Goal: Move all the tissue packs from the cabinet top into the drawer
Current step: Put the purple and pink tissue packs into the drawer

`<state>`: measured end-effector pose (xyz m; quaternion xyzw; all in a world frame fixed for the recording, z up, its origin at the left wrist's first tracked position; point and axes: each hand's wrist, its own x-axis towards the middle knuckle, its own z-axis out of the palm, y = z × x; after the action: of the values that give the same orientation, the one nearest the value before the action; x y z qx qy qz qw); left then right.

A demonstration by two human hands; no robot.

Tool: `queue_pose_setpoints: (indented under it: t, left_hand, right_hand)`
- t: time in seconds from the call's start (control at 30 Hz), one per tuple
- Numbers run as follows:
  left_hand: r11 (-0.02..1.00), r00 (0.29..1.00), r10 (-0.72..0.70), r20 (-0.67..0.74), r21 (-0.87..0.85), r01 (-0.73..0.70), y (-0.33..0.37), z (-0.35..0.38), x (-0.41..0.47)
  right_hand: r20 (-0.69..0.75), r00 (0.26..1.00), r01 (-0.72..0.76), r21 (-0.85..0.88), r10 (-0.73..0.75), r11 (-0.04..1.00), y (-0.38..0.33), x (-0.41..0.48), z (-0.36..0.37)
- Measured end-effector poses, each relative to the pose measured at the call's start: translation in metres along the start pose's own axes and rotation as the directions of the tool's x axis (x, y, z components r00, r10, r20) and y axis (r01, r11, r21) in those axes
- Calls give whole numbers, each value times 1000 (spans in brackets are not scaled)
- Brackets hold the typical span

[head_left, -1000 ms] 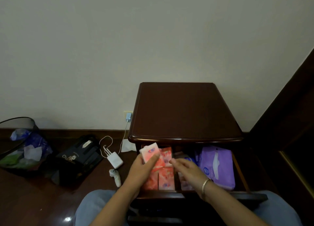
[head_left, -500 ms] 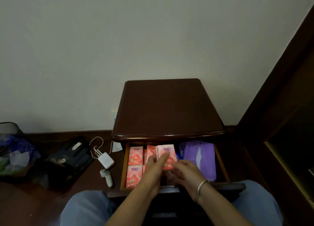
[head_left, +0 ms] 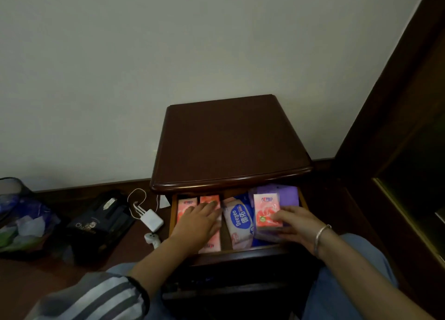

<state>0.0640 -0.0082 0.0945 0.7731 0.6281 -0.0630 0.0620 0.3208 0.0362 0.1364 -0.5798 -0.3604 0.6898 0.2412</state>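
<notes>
At the open drawer [head_left: 171, 217], under the cabinet top [head_left: 228, 146]: both hands are inside.

Left hand [head_left: 201, 223]: fingers straight and together, palm down, lying flat on the pink packs [head_left: 186, 205] lined up at the drawer's left end. It presses or steadies them and grips nothing.

Right hand [head_left: 298, 226], bracelet [head_left: 321, 235] at the wrist: fingers closed on the right edge of one pink tissue pack [head_left: 266, 210]. This pack lies face up over the purple pack [head_left: 286, 194] at the drawer's right end. Whether it already rests there or is held just above, cannot tell.

Between the two hands lies a white-and-blue Deeyeo pack [head_left: 238, 220], tilted, touching the pink packs' side.

Progress, as judged: no tissue pack shows on the cabinet top, and every pack in view sits within the drawer walls. Transfer looks essentially complete. Remaining: let go of the pack in the right hand and settle it flat. Drawer not yet closed, though the task does not ask for it. Far back of the drawer is hidden under the top's front lip, so the count is unverified.
</notes>
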Motion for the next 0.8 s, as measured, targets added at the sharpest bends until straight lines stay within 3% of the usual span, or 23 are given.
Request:
queue_pose_setpoints:
  t: [0.2,0.3,0.37,0.43,0.5,0.67,0.8]
  left_hand:
    - [998,997,-66,40,-4,66,-4,6,-11]
    - [991,990,-121,-68,-64,117,15,-8,-5]
    - [963,974,-172,-147,-232,136,40,-15,-1]
    - [854,962,-260,-80,-485,190,70,-17,4]
    - [753,953,-302,34,-605,260,92,-13,12]
    - [662,831,-446,332,-502,556,94,-4,30]
    - [511,843,-413,344,-679,527,92,-1,38]
  right_hand:
    - [-2,999,-38,56,38,998,-2,6,19]
    - [-9,1000,-21,35,21,999,-4,6,19]
    - [-14,1000,1,22,0,1000,-3,3,10]
    - [-34,999,36,24,-35,999,-1,0,-1]
    - [-50,997,58,36,-56,998,0,0,-10]
    - [-49,997,63,66,-60,996,4,1,-12]
    - [-75,995,70,85,-64,994,5,-4,-26]
